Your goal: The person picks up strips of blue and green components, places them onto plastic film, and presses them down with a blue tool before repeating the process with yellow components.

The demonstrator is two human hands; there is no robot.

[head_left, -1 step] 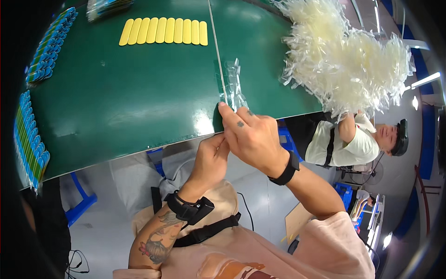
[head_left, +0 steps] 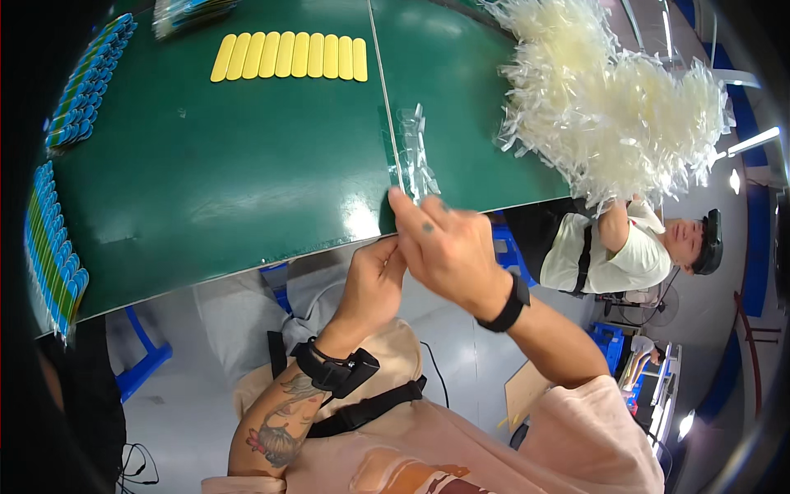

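Both hands meet at the near edge of the green table (head_left: 271, 165). My left hand (head_left: 372, 284) is closed in a pinch just beneath that edge; whatever it holds is hidden. My right hand (head_left: 453, 253) is over and beside it, fingers curled, slightly blurred, and what they grip cannot be made out. Just beyond the right hand, narrow clear plastic sleeves (head_left: 418, 152) lie loosely beside the pale seam of the tabletop. Farther off, several yellow round-ended strips (head_left: 284, 56) form a neat side-by-side row.
A big pile of clear, pale plastic sleeves (head_left: 609, 115) covers the far right. Blue-and-green packed strips (head_left: 90, 86) line the left edge, with another bundle (head_left: 189, 12) at the back. A person in a white shirt (head_left: 609, 247) is beyond the right table edge. Blue stool (head_left: 144, 362) at lower left.
My right hand has shifted very slightly toward me and blurred. The left hand and the things on the table stay put.
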